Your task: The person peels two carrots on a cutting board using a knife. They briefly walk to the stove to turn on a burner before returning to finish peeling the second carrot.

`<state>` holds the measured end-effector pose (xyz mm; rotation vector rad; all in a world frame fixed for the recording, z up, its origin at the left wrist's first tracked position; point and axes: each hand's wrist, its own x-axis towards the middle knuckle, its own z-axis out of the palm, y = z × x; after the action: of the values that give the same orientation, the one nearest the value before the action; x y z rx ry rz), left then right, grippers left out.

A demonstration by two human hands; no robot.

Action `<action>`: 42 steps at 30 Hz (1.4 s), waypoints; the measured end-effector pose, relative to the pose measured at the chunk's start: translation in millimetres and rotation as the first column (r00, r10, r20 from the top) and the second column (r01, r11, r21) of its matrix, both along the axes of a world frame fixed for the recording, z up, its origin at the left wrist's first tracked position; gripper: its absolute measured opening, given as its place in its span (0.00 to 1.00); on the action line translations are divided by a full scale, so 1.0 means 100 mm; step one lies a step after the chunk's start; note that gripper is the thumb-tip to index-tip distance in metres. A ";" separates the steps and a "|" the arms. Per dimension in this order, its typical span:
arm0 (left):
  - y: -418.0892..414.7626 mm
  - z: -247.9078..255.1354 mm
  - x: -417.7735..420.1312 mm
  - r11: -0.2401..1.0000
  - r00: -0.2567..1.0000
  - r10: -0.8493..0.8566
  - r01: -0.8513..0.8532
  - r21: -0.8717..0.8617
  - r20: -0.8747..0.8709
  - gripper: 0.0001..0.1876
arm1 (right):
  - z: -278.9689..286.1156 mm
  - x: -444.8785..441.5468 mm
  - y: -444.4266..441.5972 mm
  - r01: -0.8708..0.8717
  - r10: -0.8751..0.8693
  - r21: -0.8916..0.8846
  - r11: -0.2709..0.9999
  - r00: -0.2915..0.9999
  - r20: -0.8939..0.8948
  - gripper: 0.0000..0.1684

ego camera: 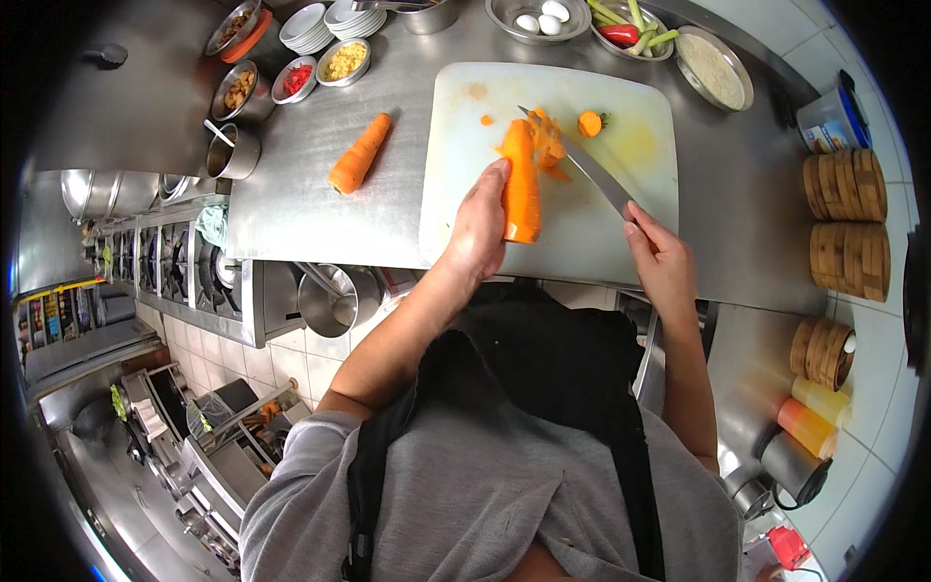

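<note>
My left hand (480,222) holds a partly peeled carrot (522,189) at its side, over the near half of a white cutting board (451,94). My right hand (660,251) grips a kitchen knife (600,173); its handle is hidden in the fingers and its blade points up and left, the tip by a heap of carrot peelings (547,142) beside the carrot's far end. A cut carrot top (590,124) and a small carrot piece (486,120) rest on the board. Another whole carrot (360,154) lies on the steel counter left of the board.
Beyond the board stand a bowl of eggs (538,35), a bowl of vegetables (634,44) and a dish of pale grains (713,71). Several filled bowls, such as one of yellow bits (344,62), are at the left. Bamboo steamers (844,185) stand at the right wall.
</note>
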<state>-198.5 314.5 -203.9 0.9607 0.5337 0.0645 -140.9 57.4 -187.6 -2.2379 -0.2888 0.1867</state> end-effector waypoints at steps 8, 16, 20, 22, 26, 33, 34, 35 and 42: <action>-0.08 0.26 0.17 0.425 0.959 -0.268 0.204 0.882 -0.093 0.26 | 0.41 -0.04 0.00 0.027 0.204 -0.491 0.871 0.889 0.410 0.21; 0.34 -0.18 0.47 0.890 0.984 -0.159 0.178 0.419 -0.081 0.26 | 0.89 -0.22 -0.47 0.065 0.169 -0.442 0.895 0.866 0.470 0.21; 0.35 0.07 0.43 0.961 0.998 0.006 -0.021 -0.277 -0.057 0.24 | 0.82 -0.35 -0.55 0.062 0.067 -0.296 0.953 0.912 0.406 0.22; 0.39 0.07 0.41 0.929 0.998 0.063 -0.062 -0.364 -0.010 0.23 | 0.66 -0.45 -0.49 0.002 0.066 -0.167 0.986 0.913 0.404 0.23; 0.32 0.07 0.48 0.890 0.962 0.264 -0.269 -0.369 -0.067 0.22 | 0.63 -0.67 -0.32 -0.089 0.144 -0.182 0.979 0.936 0.321 0.25; 0.33 0.06 0.45 0.873 0.932 0.362 -0.345 -0.344 -0.018 0.21 | 0.51 -0.71 -0.28 -0.115 0.241 -0.315 0.942 0.885 0.398 0.27; 0.33 0.07 0.45 0.868 0.930 0.368 -0.350 -0.352 -0.017 0.21 | 0.51 -0.70 -0.28 -0.111 0.241 -0.317 0.942 0.882 0.406 0.26; 0.32 0.08 0.43 0.859 0.929 0.370 -0.355 -0.369 -0.033 0.22 | 0.51 -0.70 -0.29 -0.108 0.241 -0.319 0.942 0.878 0.414 0.26; 0.29 0.15 0.43 0.842 0.919 0.392 -0.379 -0.383 -0.048 0.23 | 0.53 -0.68 -0.30 -0.105 0.239 -0.305 0.947 0.862 0.447 0.26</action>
<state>-155.6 343.1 -189.3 0.4536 0.6761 0.3269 -208.9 27.8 -134.3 -2.5084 -0.7780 -0.2605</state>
